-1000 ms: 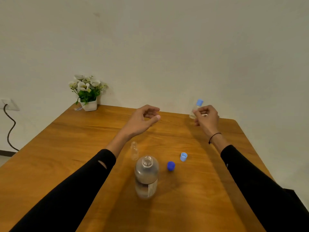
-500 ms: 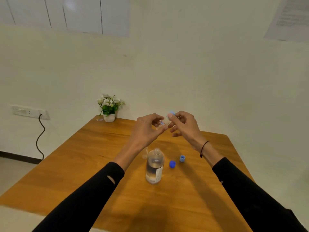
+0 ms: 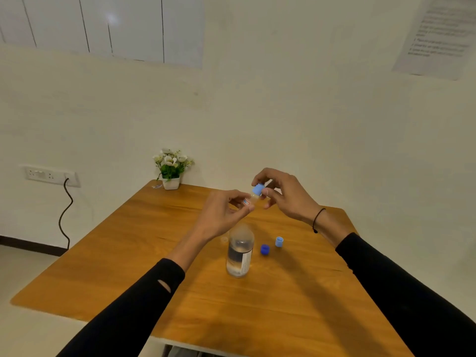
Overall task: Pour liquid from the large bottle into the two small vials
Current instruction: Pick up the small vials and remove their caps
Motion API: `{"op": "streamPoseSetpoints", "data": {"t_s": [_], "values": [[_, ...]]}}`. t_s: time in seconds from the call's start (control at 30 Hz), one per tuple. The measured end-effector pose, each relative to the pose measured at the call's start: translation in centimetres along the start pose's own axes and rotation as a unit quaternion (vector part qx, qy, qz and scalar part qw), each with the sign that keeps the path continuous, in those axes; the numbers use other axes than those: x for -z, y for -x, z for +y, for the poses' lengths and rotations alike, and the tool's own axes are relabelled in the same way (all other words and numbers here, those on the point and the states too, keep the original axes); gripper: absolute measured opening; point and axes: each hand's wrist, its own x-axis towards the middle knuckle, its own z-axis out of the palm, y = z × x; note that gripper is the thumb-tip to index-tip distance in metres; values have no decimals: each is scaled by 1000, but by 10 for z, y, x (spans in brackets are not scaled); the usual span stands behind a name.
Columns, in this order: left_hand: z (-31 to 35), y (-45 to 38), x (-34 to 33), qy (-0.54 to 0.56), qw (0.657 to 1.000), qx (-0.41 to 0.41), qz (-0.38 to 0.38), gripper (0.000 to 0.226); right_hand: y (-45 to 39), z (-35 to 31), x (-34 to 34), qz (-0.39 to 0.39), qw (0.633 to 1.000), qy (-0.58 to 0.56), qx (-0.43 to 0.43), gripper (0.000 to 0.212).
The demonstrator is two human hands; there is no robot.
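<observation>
Above the wooden table (image 3: 128, 266), both hands hold one small clear vial (image 3: 250, 200) tilted in the air. My left hand (image 3: 224, 215) pinches its body. My right hand (image 3: 283, 194) grips its light blue cap (image 3: 258, 189). The large clear bottle (image 3: 239, 251) stands upright and uncapped below the hands, partly filled. A second small vial (image 3: 224, 239) stands just left of the bottle, mostly hidden by my left wrist. A dark blue cap (image 3: 264, 249) and a light blue cap (image 3: 279, 241) lie to the bottle's right.
A small white pot of flowers (image 3: 171, 171) sits at the table's far left corner against the wall. A wall socket with a black cable (image 3: 64, 215) is at the left. A sheet of paper (image 3: 438, 37) hangs on the wall at upper right.
My right hand brought the capped vial from the right to the middle, and my left hand took hold of its body. The camera view tilted up and back.
</observation>
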Motion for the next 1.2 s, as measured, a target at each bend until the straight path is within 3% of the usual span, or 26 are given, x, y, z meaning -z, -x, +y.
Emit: {"op": "streamPoseSetpoints", "data": {"t_s": [0.07, 0.13, 0.23, 0.33, 0.43, 0.5, 0.57, 0.6, 0.7, 0.83, 1.1, 1.2], "values": [[0, 0, 0, 15, 1000, 14, 11, 36, 3, -7, 4, -57, 998, -2, 12, 52], [0, -1, 0, 24, 999, 21, 18, 33, 2, -9, 4, -40, 999, 24, -5, 60], [2, 0, -2, 30, 999, 12, 21, 31, -6, -8, 0, 45, 986, 154, -51, 49], [1, 0, -1, 21, 1000, 4, 13, 35, -10, -3, -8, 50, 960, 274, -36, 42], [-4, 1, 1, 20, 1000, 3, 7, 38, -12, 1, -7, -10, 980, 199, 11, 22], [-7, 3, 3, 19, 1000, 5, 8, 41, -11, -4, -4, -78, 989, 126, 11, 51], [-10, 3, 4, 15, 1000, 2, 8, 43, -11, -9, -6, -80, 987, 138, -25, 80], [-11, 3, 4, 15, 1000, 1, 7, 41, -12, -11, -9, -60, 984, 165, -40, 79], [-12, 3, 2, 17, 1000, 6, 8, 38, -20, -8, -13, -11, 966, 256, -33, 44], [-15, 4, 2, 22, 1000, 6, 4, 39, -22, -5, -12, -41, 979, 193, 45, 6], [-27, 11, 9, 31, 999, 24, 12, 37, -10, 2, 1, 46, 994, 80, 51, 28], [-37, 22, 10, 34, 998, 52, 20, 36, 8, 24, -6, 104, 988, 113, 24, 16]]}}
